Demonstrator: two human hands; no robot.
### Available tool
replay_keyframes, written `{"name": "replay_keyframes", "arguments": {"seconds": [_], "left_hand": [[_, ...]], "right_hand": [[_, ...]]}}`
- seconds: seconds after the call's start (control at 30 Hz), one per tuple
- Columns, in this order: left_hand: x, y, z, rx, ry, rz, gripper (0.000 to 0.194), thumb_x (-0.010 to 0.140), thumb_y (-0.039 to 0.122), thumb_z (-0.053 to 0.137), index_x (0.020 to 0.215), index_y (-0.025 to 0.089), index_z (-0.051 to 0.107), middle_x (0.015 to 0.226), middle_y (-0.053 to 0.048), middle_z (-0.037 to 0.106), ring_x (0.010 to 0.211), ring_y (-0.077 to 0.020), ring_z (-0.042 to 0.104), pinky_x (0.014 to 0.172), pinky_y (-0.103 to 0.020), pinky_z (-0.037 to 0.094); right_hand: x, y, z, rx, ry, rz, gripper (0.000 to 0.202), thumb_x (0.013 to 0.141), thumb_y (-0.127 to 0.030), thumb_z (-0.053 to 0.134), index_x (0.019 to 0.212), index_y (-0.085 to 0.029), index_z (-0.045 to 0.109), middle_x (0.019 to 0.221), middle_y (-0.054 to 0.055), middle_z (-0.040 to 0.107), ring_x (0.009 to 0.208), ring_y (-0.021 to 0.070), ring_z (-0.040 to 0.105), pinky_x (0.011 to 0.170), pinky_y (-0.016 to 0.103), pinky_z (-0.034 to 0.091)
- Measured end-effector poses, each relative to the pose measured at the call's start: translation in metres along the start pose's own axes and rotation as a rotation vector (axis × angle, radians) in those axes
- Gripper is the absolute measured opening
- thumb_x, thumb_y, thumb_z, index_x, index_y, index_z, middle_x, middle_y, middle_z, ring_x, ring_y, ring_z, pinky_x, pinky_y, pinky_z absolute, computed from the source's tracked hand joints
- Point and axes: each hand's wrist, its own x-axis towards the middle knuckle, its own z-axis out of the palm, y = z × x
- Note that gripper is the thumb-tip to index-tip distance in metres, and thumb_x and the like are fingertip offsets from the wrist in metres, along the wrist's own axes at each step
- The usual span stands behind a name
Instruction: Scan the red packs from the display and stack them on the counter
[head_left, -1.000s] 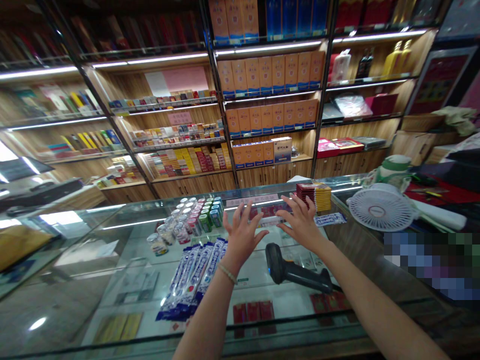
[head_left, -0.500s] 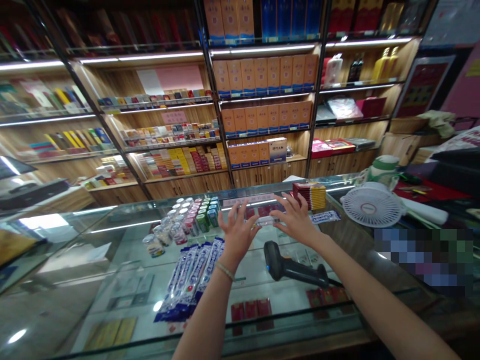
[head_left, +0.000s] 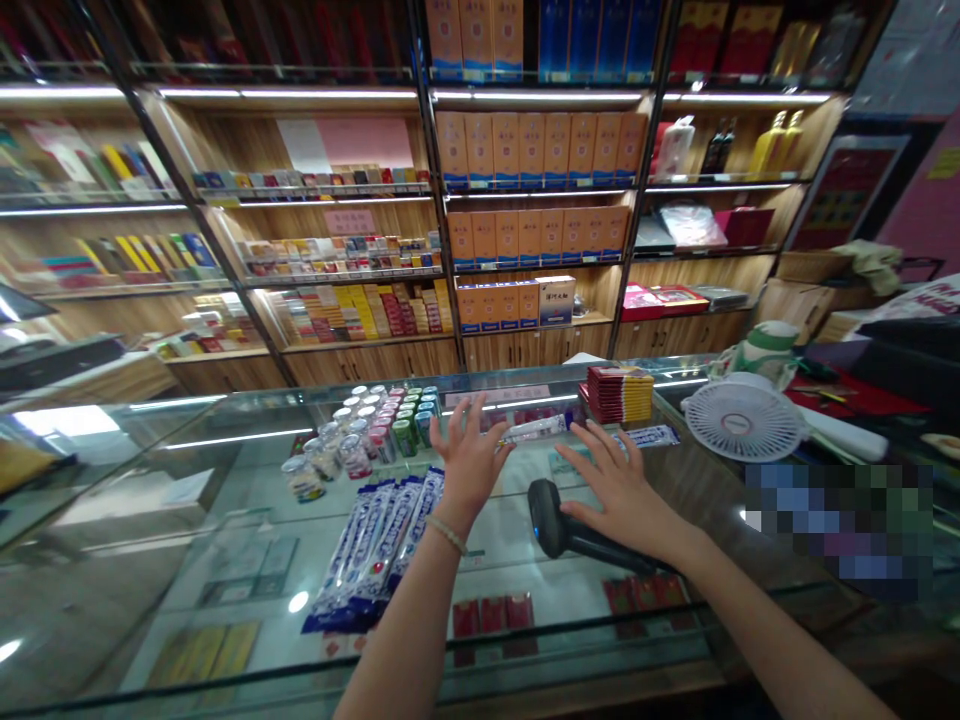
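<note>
My left hand [head_left: 469,460] hovers over the glass counter [head_left: 495,590], fingers spread, its fingertips near the left end of a blue and white wrapped stick [head_left: 536,429]. Whether a fingertip touches the stick is unclear. My right hand [head_left: 619,490] has its fingers apart, just above and behind the dark barcode scanner [head_left: 549,518], holding nothing. Several blue and white wrapped sticks [head_left: 367,550] lie side by side left of my left wrist. Another such stick [head_left: 649,436] lies beyond my right hand, in front of a stack of red and yellow packets [head_left: 619,393].
Rows of small jars [head_left: 375,425] stand on the counter at the back left. A white fan [head_left: 742,420] and a green and white container [head_left: 765,348] are at the right. Lit shelves [head_left: 360,352] with boxes and bottles line the wall.
My right hand has moved down and right, away from the middle wrapped stick and over the scanner. My left hand has shifted slightly up-left. The view has turned a little.
</note>
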Motion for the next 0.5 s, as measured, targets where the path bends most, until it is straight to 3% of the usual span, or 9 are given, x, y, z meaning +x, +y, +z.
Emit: {"name": "replay_keyframes", "arguments": {"seconds": [0.23,0.4,0.5], "left_hand": [[0.0,-0.002,0.002,-0.006,-0.005,-0.011,0.025,0.082,0.04,0.08,0.106,0.037,0.076,0.161,-0.005,0.046,0.148,-0.0386,0.038,0.12,-0.074,0.006],[0.0,-0.002,0.001,0.002,-0.013,-0.011,0.027,0.082,0.04,0.08,0.108,0.037,0.076,0.16,-0.007,0.048,0.148,-0.038,0.037,0.121,-0.073,0.006],[0.0,-0.002,0.001,0.005,-0.023,-0.016,0.027,0.082,0.039,0.08,0.109,0.037,0.076,0.16,-0.007,0.048,0.148,-0.0376,0.037,0.121,-0.073,0.007]], "right_hand": [[-0.031,-0.018,0.004,0.018,-0.059,-0.005,0.068,0.083,-0.067,0.07,0.137,-0.027,0.059,0.163,0.016,0.041,0.152,0.0388,0.03,0.119,0.068,0.022],[-0.041,-0.035,0.016,0.027,-0.018,0.055,0.047,0.081,-0.06,0.074,0.114,-0.026,0.068,0.161,0.012,0.045,0.148,0.0387,0.037,0.119,0.067,0.022],[-0.041,-0.038,0.021,0.01,0.021,0.053,0.041,0.081,-0.053,0.076,0.109,-0.025,0.067,0.157,0.011,0.05,0.145,0.0367,0.041,0.12,0.064,0.022]]}}
